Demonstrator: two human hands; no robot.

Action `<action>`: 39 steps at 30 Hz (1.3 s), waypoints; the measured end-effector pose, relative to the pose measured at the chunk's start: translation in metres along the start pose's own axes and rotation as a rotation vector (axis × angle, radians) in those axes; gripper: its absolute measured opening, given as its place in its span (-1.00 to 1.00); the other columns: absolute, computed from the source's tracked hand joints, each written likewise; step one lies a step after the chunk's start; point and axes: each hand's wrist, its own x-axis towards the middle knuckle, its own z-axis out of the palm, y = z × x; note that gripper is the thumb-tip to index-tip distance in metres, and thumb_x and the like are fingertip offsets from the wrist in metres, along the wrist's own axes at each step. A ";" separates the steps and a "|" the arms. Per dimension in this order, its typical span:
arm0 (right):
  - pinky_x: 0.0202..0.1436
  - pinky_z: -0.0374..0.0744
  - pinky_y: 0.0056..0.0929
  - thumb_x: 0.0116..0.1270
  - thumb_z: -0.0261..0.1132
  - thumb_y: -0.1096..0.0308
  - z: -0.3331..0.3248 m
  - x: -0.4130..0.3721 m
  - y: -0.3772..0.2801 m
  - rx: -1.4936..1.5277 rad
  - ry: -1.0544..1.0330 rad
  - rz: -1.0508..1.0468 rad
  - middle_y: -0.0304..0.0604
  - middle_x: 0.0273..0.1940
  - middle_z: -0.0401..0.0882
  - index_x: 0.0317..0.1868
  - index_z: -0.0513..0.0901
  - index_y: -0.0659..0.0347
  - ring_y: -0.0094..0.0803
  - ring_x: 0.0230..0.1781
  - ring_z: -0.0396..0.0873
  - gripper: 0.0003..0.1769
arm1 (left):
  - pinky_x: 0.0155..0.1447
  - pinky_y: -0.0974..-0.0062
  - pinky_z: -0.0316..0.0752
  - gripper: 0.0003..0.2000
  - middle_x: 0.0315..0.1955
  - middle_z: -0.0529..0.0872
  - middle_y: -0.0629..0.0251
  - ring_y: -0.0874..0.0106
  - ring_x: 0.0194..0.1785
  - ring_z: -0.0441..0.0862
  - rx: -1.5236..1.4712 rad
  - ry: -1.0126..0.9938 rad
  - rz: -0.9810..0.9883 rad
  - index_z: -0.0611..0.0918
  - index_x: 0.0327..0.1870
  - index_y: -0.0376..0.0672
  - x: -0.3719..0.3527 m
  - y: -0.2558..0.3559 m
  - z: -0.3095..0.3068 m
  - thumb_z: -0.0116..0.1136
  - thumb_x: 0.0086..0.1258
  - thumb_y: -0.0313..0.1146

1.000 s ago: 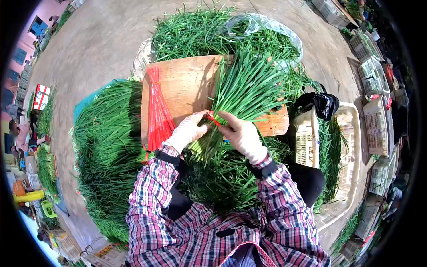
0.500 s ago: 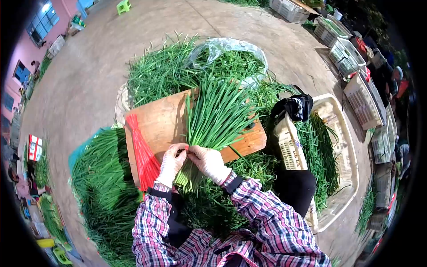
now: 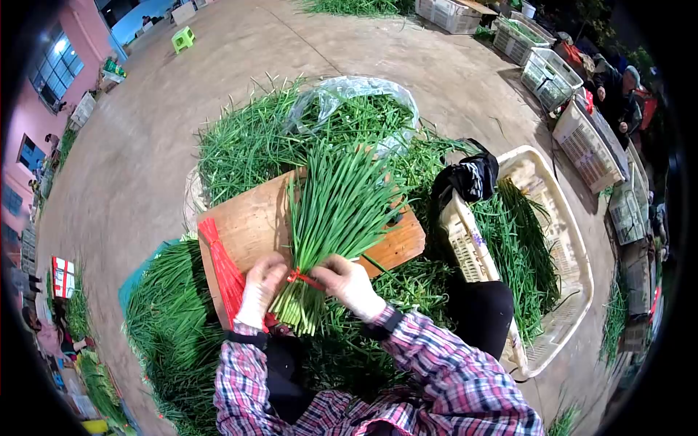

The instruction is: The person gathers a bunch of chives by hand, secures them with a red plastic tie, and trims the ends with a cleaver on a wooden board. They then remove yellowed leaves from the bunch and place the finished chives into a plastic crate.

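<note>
A large bundle of garlic chives [image 3: 334,211] lies on a slanted wooden board [image 3: 251,207], its pale cut stems pointing toward me. Around the stems runs a red tie [image 3: 297,277]. My right hand [image 3: 347,283], in a whitish glove, is closed on one end of the tie to the right of the stems. Just left of the stems is my left hand [image 3: 263,285], its fingers pinched close to the tie; what lies between them is hidden. A sheaf of red ties [image 3: 224,269] rests on the board's left side.
Loose chives [image 3: 174,291] are heaped at the left. Behind the board, more greens lie in a clear plastic bag [image 3: 407,105]. On the right, a cream crate [image 3: 578,261] holds chives, with a black bag [image 3: 469,178] at its corner. Crates and people line the right edge.
My hands have moved apart from the stems' front, and the red tie now shows around the bundle, with its end drawn to the right. The whole view has shifted slightly.
</note>
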 end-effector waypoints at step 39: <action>0.08 0.62 -0.38 0.10 0.54 0.40 -0.076 -0.016 -0.179 0.234 -0.167 -0.647 -0.07 -0.01 0.63 0.24 0.40 0.36 -0.34 -0.04 0.61 -0.28 | 0.19 0.43 0.54 -0.40 0.05 0.66 0.29 0.40 0.04 0.62 -0.459 0.039 0.297 0.48 0.22 -0.26 -0.063 0.203 0.030 0.51 0.13 -0.44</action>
